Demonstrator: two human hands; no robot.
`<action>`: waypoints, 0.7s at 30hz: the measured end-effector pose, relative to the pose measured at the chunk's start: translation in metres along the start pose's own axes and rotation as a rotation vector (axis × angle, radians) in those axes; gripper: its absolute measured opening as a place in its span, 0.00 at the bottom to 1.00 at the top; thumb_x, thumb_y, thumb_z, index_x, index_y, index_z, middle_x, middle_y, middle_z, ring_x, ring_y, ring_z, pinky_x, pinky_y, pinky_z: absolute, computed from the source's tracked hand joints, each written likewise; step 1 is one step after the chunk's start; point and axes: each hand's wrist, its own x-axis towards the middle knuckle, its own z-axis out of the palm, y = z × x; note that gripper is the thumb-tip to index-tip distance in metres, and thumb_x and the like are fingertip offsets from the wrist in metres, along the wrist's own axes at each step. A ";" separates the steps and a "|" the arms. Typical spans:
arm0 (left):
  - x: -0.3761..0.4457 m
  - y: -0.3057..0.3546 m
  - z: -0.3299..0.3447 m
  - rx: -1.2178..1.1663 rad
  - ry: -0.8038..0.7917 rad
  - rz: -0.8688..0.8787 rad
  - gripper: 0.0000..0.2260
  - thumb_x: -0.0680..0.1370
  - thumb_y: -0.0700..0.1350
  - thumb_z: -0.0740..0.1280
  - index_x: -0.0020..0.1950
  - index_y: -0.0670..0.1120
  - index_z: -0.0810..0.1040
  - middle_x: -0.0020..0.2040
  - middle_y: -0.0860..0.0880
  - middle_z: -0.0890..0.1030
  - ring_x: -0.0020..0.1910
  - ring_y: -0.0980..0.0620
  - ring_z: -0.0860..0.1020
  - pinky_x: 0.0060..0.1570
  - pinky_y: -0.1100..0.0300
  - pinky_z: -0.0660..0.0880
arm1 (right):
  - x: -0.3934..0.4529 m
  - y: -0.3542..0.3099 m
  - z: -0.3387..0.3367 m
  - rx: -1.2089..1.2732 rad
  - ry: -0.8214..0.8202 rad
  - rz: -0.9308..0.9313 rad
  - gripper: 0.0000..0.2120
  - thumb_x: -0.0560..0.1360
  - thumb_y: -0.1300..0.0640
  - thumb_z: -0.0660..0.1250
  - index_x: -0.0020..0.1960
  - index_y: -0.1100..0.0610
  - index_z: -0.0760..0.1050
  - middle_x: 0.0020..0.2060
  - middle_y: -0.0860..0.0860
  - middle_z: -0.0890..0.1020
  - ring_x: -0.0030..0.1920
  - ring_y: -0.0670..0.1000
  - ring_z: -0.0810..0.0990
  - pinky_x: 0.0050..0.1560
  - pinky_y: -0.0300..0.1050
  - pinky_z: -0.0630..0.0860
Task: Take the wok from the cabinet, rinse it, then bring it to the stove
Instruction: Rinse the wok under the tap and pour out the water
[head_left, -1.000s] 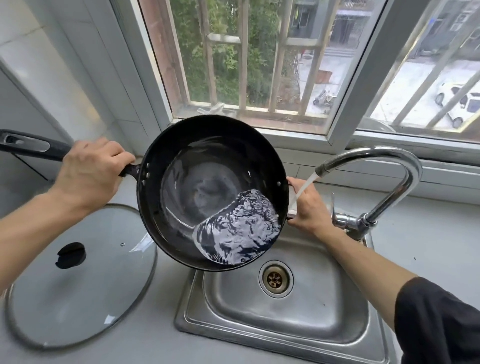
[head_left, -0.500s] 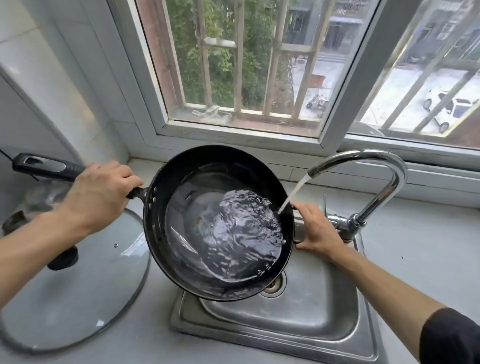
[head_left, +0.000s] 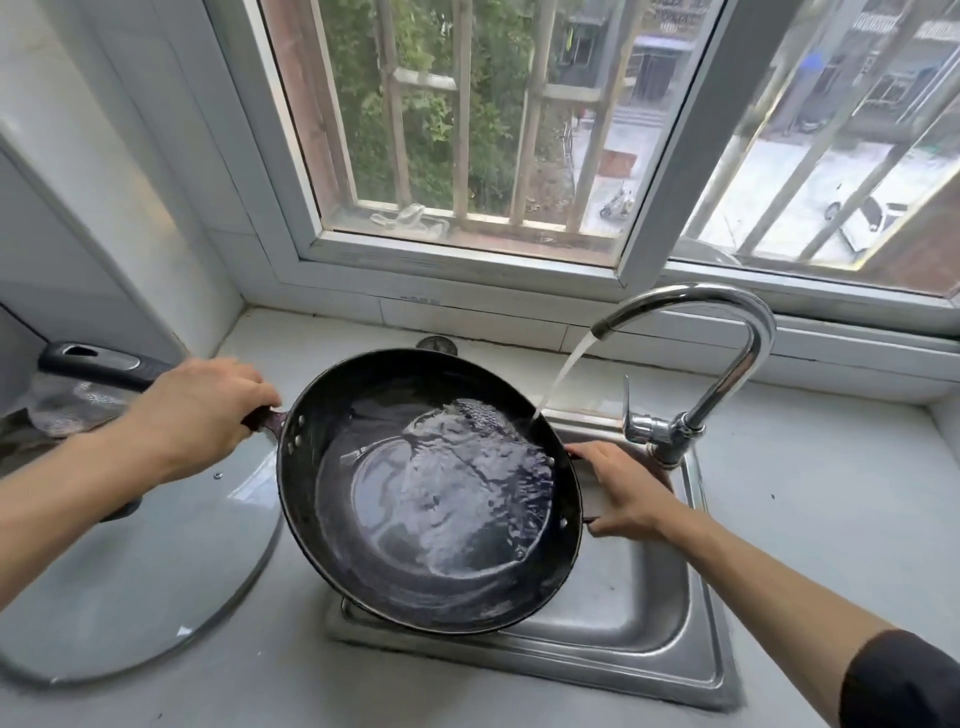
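Left hand (head_left: 200, 415) wrapped round the long black handle (head_left: 98, 364), fingers curled over it close to the bowl. Below and under that arm, glass lid (head_left: 140, 561) lying flat on the counter (head_left: 831, 519), its knob mostly hidden beneath the forearm. Wok (head_left: 428, 493) held over the sink (head_left: 639, 613), tipped a little, a shallow pool of water spread across its floor. Stream (head_left: 563, 371) from the faucet (head_left: 727, 332) landing on the inner wall at the far right rim. Right hand (head_left: 621, 491) curled at the rim there, gripping what is probably a small helper handle, though the grip itself sits behind the wok's edge.

Rinsing step evidently under way: cabinet part done, stove part not yet begun. Next likely needed: swirl and tip the water out into the sink, shut the faucet lever, then carry the wok level by both handles.

Hard to make out: drain and most of the basin floor covered by the wok; stove not in view at all; dim object at the far left edge behind the handle too blurred to name; lid's near edge cut off by the frame.
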 end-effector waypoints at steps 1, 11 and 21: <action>-0.001 0.000 0.001 -0.017 -0.040 -0.011 0.12 0.68 0.41 0.74 0.50 0.52 0.83 0.44 0.52 0.81 0.47 0.45 0.77 0.42 0.54 0.70 | -0.002 0.000 -0.002 -0.007 -0.019 0.005 0.48 0.56 0.52 0.76 0.74 0.51 0.62 0.67 0.48 0.70 0.68 0.48 0.66 0.70 0.41 0.64; -0.006 0.000 0.041 -0.153 -0.343 0.028 0.13 0.71 0.46 0.70 0.54 0.58 0.78 0.48 0.60 0.77 0.53 0.58 0.74 0.51 0.58 0.71 | -0.028 -0.003 -0.038 -0.125 -0.226 0.032 0.42 0.59 0.52 0.75 0.71 0.50 0.65 0.62 0.45 0.75 0.60 0.47 0.71 0.65 0.44 0.69; -0.004 0.027 0.086 -0.356 -0.386 0.062 0.12 0.69 0.44 0.71 0.51 0.56 0.80 0.44 0.60 0.79 0.48 0.59 0.75 0.50 0.60 0.71 | -0.058 0.002 -0.075 -0.160 -0.380 0.162 0.40 0.60 0.55 0.76 0.71 0.50 0.68 0.63 0.44 0.75 0.61 0.45 0.73 0.61 0.36 0.69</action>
